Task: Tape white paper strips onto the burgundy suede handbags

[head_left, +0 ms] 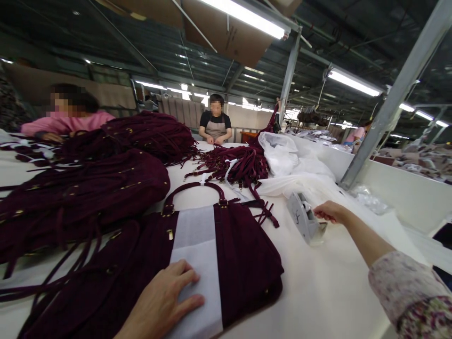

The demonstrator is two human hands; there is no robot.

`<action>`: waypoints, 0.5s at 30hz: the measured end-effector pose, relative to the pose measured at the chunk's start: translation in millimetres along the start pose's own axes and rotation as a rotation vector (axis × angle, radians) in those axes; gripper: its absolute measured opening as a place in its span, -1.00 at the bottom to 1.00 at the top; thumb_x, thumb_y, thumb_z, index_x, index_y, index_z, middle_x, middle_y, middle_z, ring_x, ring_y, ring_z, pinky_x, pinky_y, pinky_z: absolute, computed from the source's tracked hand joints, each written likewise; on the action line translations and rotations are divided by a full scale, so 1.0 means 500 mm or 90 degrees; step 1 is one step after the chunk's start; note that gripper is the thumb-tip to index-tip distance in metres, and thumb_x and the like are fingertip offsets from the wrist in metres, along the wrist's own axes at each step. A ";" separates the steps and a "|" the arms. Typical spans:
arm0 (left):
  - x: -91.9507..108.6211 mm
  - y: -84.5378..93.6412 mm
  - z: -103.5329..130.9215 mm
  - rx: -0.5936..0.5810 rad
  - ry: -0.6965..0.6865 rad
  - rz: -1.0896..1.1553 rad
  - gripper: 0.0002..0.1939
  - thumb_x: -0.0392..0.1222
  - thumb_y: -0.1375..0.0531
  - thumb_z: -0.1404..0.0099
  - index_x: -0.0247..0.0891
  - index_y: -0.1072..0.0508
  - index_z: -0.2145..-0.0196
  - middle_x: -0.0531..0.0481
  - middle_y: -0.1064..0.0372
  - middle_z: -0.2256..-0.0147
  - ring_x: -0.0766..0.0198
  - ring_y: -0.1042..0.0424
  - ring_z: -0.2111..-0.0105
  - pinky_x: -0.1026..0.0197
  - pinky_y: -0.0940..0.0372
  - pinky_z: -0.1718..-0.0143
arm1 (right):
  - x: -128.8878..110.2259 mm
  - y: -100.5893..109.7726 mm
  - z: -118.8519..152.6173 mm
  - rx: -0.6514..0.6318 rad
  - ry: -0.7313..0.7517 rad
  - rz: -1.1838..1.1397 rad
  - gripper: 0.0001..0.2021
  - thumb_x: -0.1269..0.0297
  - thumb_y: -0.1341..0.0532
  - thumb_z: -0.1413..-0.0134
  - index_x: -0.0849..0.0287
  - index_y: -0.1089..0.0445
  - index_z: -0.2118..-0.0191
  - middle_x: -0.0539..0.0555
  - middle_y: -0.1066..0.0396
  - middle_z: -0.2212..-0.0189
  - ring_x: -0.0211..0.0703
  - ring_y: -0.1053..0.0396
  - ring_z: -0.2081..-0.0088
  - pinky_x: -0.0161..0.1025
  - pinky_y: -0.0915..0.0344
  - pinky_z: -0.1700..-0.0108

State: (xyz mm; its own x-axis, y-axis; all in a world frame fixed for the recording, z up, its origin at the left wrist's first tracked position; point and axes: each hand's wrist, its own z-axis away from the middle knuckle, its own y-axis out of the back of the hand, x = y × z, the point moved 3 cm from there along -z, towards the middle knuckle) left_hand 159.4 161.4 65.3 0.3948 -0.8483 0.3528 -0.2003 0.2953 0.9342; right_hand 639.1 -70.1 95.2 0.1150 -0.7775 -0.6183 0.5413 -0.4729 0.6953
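A dark maroon handbag (247, 263) lies flat on the white table, its looped handle (197, 184) pointing away from me. A band of white paper (197, 249) runs across the bag's front. My left hand (165, 296) rests on this paper and the bag with its fingers spread. To the right of the bag stands a grey tape dispenser (302, 219). Beside the dispenser's roll is my right hand (328, 212), its fingers curled together; what they hold, if anything, is too small to make out.
More maroon bags (123, 188) are piled at the left. Maroon straps (240, 162) lie in a heap beyond the handle, near clear plastic bags (282, 153). Two people sit across the table (318, 301). A metal post (391, 99) rises at the right.
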 end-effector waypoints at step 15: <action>0.039 0.014 -0.040 -0.131 -0.031 -0.198 -0.39 0.07 -0.22 -0.19 -0.04 -0.27 -0.19 -0.13 -0.35 0.17 0.02 -0.39 0.17 0.05 -0.27 0.11 | 0.165 -0.056 0.134 -0.013 0.038 -0.147 -0.71 0.05 -0.25 0.19 0.23 -0.39 0.51 -0.08 -0.17 0.69 -0.42 0.07 0.67 -0.38 0.18 0.65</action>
State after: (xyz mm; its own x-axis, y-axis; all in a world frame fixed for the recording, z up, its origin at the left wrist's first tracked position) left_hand 183.7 155.6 79.7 0.3639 -0.9300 0.0519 0.1084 0.0976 0.9893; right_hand 577.8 -148.8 49.0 0.0351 -0.6239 -0.7807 0.5760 -0.6258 0.5260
